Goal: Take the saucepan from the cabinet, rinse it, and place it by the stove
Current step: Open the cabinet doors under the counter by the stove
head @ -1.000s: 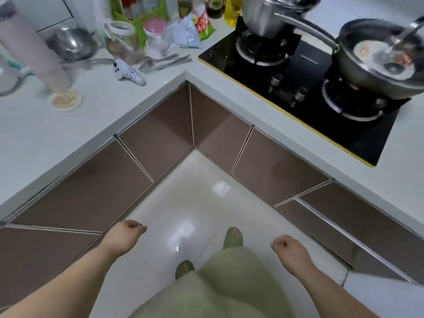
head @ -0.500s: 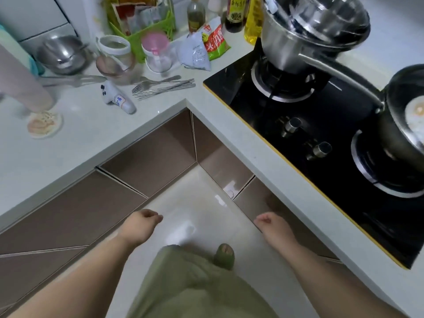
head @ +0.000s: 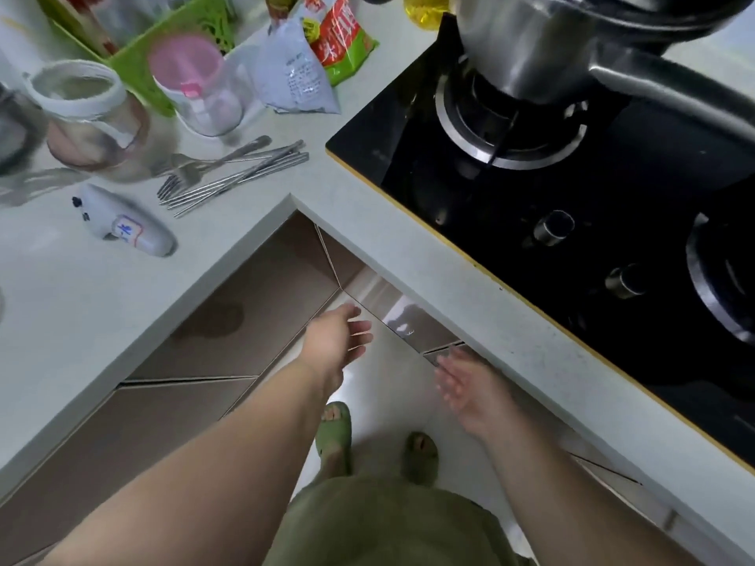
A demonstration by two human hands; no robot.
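Brown cabinet doors (head: 253,304) run under an L-shaped pale counter (head: 449,296) and all look closed. My left hand (head: 337,341) reaches toward the inner corner of the cabinets, fingers spread, holding nothing. My right hand (head: 470,388) is open, palm up, just under the counter edge below the stove (head: 572,198). A steel pot (head: 527,42) with a long handle sits on the stove's left burner. No saucepan from the cabinet is visible.
On the counter lie a fork and metal chopsticks (head: 237,173), a white bottle-shaped object (head: 126,230), a glass jar (head: 90,116), a pink-lidded container (head: 196,83), food packets (head: 310,55) and a green basket (head: 171,38). My feet in green slippers (head: 335,430) stand on pale floor tiles.
I have stepped closer to the corner. Both hands went from loosely closed to open and moved forward toward the cabinet doors under the counter.
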